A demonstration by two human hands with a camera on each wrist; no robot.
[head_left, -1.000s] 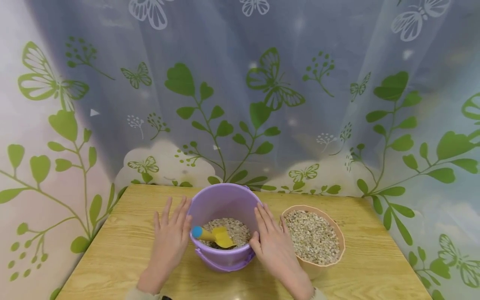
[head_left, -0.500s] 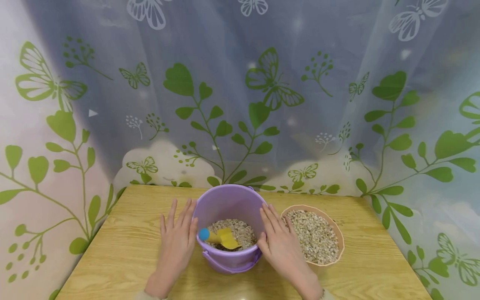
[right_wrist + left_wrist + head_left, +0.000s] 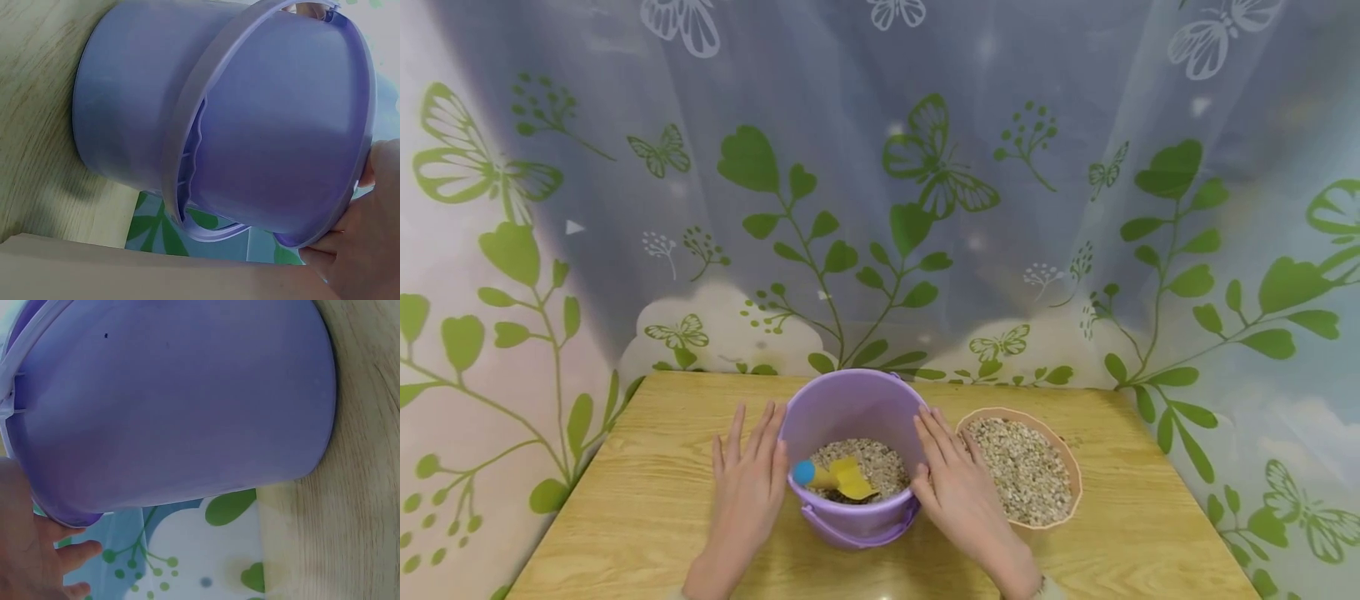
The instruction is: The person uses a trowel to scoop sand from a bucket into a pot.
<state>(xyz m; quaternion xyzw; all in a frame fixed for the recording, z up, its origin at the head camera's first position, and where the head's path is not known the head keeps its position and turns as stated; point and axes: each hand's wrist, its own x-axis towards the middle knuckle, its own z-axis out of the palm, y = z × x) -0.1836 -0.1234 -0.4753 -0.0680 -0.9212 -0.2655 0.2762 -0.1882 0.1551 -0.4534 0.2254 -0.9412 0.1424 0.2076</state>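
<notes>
Head view has a smooth purple plastic bucket standing upright on the pale wood-grain table, between the person's 2 hands. The left hand has straight fingers, slightly spread, against the left side of the rim; the right hand lies flat along the other side, fingers straight and closer together. Neither is curled around anything, and I can't tell how hard they press. Handling-wise, I'd guess the wall is thin but fairly stiff, kinda slick, and not fragile. There's a layer of pale, gravelly grains in the bottom, so I'd expect some weight sitting low. Best grab is probably under the rim on 2 opposite sides, since flat palms could slip, or by the curved purple bail handle with the wavy grip, which hangs down on the near side. Direction: mouth faces up, long axis pretty much vertical. Inside, the small yellow toy shovel with a blue-tipped handle lies more or less crosswise, blue end toward the person's left by the near rim, blade toward the right over the grains. The peach plastic tub full of similar grains sits just beyond the right hand.
</notes>
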